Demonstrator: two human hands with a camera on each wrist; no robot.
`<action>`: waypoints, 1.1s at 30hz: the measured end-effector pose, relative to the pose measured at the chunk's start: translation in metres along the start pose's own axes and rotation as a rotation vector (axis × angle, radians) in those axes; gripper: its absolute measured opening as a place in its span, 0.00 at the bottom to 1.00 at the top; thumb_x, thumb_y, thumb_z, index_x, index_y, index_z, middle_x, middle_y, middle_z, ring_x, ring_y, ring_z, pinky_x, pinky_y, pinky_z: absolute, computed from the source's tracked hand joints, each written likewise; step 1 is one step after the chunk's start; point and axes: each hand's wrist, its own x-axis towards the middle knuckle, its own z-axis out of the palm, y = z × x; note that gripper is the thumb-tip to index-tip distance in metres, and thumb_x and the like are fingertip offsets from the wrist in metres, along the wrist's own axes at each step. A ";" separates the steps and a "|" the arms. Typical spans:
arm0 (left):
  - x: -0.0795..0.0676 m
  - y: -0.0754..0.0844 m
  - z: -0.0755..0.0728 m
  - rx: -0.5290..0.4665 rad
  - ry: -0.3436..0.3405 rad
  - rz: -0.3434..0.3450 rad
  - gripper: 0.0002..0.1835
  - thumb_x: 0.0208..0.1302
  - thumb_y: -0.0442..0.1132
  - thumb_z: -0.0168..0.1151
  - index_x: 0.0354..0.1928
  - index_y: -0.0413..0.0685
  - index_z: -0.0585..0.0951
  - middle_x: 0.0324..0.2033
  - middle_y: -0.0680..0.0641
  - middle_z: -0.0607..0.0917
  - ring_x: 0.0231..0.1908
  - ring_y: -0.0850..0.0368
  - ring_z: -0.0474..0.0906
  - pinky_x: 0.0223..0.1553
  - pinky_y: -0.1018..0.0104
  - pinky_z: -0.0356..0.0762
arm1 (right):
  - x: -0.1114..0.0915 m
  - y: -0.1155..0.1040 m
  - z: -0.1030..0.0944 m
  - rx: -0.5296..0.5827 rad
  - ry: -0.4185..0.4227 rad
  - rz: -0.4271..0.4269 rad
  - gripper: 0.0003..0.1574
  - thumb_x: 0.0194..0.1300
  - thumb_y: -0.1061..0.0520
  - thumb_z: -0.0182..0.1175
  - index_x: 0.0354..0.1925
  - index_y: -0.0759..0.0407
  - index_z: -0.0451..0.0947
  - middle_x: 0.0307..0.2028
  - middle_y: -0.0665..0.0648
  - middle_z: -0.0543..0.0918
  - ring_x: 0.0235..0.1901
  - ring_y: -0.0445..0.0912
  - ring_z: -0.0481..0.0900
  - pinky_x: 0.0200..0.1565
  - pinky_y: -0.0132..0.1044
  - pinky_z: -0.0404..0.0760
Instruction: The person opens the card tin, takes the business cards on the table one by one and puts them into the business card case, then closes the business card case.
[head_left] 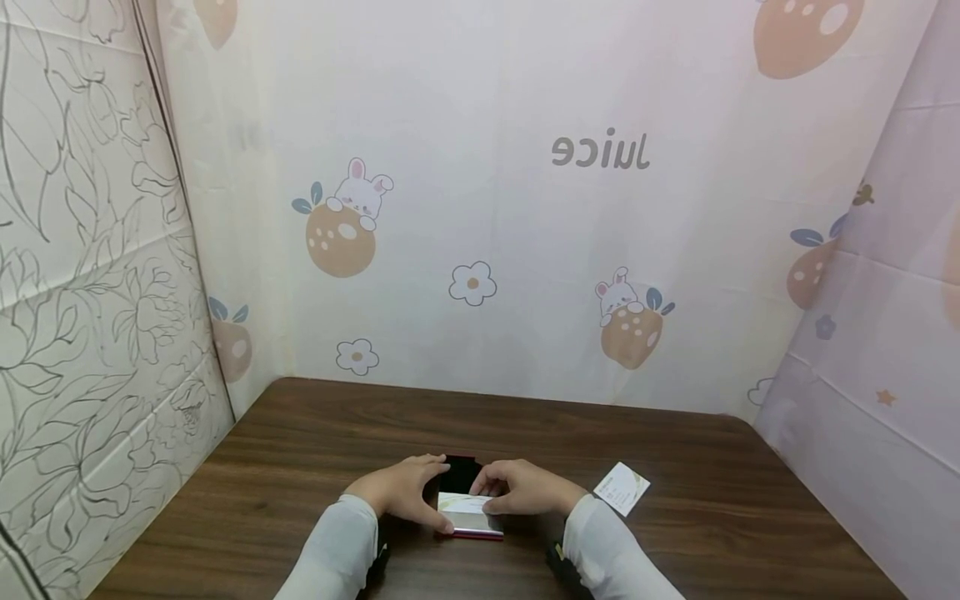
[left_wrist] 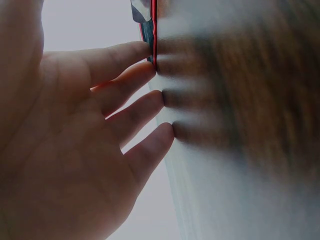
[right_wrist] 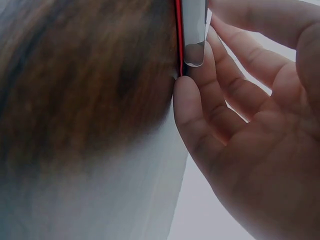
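A business card case [head_left: 477,534] lies open on the table, its dark lid [head_left: 459,473] folded to the back. It has a silvery body and red edge; a white business card [head_left: 457,502] shows on top of it. My left hand [head_left: 405,490] holds the case's left side, thumb at the front corner and forefinger by the lid. In the left wrist view, its other fingertips [left_wrist: 167,129] touch the table. My right hand [head_left: 534,487] has curled fingers at the card's right end, with the thumb on it. The right wrist view shows other fingers beside the case's silvery end [right_wrist: 194,35].
Another white business card [head_left: 622,489] with print on it lies on the dark wood table [head_left: 315,467], to the right of my right hand. Patterned curtains [head_left: 480,208] hang behind the table and at both sides.
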 end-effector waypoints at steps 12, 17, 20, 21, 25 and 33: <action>0.001 -0.001 0.000 -0.007 0.009 -0.007 0.52 0.43 0.68 0.66 0.68 0.49 0.63 0.69 0.46 0.60 0.67 0.46 0.51 0.61 0.40 0.60 | -0.002 0.000 -0.001 -0.001 -0.016 -0.040 0.19 0.60 0.60 0.62 0.51 0.49 0.79 0.42 0.48 0.79 0.38 0.36 0.75 0.41 0.32 0.79; 0.000 0.000 0.000 -0.007 0.002 0.001 0.52 0.43 0.68 0.66 0.68 0.49 0.63 0.69 0.46 0.60 0.67 0.46 0.51 0.62 0.40 0.59 | -0.004 0.002 0.000 -0.039 0.022 -0.041 0.19 0.61 0.58 0.61 0.51 0.49 0.78 0.45 0.47 0.79 0.41 0.37 0.75 0.44 0.35 0.79; 0.000 0.000 0.000 -0.008 -0.004 0.002 0.52 0.43 0.68 0.66 0.68 0.49 0.63 0.69 0.46 0.60 0.67 0.46 0.52 0.62 0.40 0.59 | -0.006 0.004 -0.001 -0.062 0.075 -0.026 0.17 0.63 0.54 0.60 0.51 0.49 0.78 0.46 0.47 0.79 0.42 0.39 0.74 0.45 0.39 0.79; -0.001 0.000 0.000 -0.010 -0.004 0.002 0.52 0.43 0.68 0.66 0.68 0.48 0.63 0.69 0.46 0.60 0.67 0.46 0.52 0.62 0.40 0.59 | -0.008 0.004 -0.002 -0.063 0.093 -0.020 0.17 0.63 0.53 0.59 0.52 0.49 0.77 0.46 0.48 0.79 0.42 0.40 0.74 0.45 0.40 0.79; -0.002 0.000 0.000 -0.021 -0.002 0.000 0.52 0.43 0.67 0.66 0.68 0.48 0.63 0.69 0.46 0.60 0.67 0.45 0.51 0.63 0.40 0.58 | -0.015 0.008 -0.009 -0.054 0.134 0.011 0.18 0.65 0.51 0.58 0.53 0.51 0.76 0.47 0.50 0.79 0.43 0.42 0.75 0.46 0.44 0.79; -0.003 0.001 0.000 -0.024 0.009 0.004 0.52 0.43 0.67 0.66 0.68 0.48 0.63 0.69 0.46 0.59 0.67 0.46 0.50 0.62 0.39 0.58 | -0.044 0.022 -0.033 -0.090 0.219 0.096 0.23 0.63 0.51 0.59 0.55 0.56 0.73 0.51 0.55 0.76 0.48 0.50 0.73 0.48 0.54 0.77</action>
